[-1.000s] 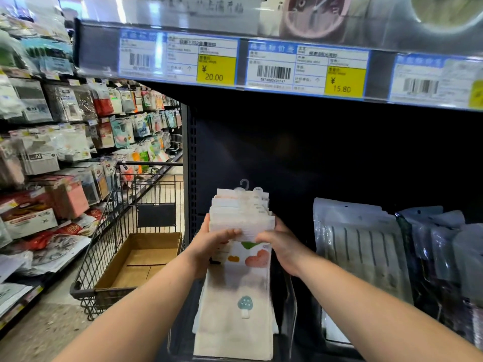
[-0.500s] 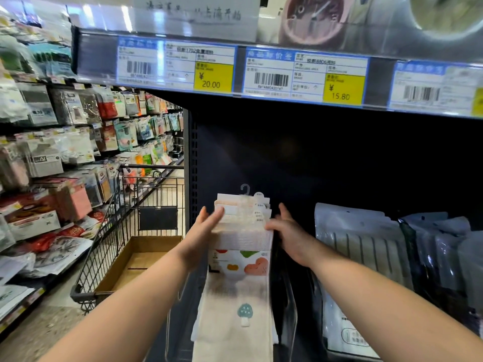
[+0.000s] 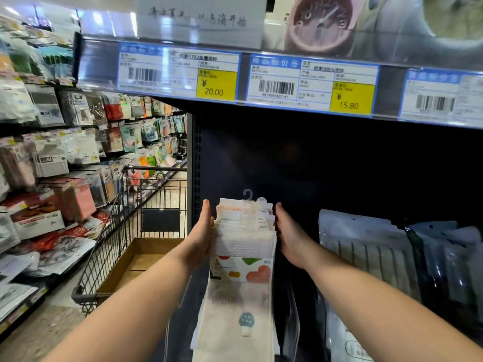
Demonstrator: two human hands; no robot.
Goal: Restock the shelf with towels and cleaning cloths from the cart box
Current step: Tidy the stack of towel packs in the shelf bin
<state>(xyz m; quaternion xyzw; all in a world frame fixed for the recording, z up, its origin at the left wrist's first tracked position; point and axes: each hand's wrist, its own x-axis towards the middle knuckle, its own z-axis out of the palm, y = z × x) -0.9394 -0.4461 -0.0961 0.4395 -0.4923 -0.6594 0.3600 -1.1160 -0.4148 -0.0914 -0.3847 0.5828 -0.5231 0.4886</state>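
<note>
Towels (image 3: pixel 244 239) between flat left hand (image 3: pixel 201 237), right hand (image 3: pixel 288 236)

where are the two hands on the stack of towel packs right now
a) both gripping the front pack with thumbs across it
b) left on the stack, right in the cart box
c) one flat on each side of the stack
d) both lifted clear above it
c: the left hand and the right hand lie open-palmed against opposite sides of the stack of towel packs.

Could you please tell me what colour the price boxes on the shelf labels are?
Yellow, on the shelf labels; the head view shows them clearly.
</note>
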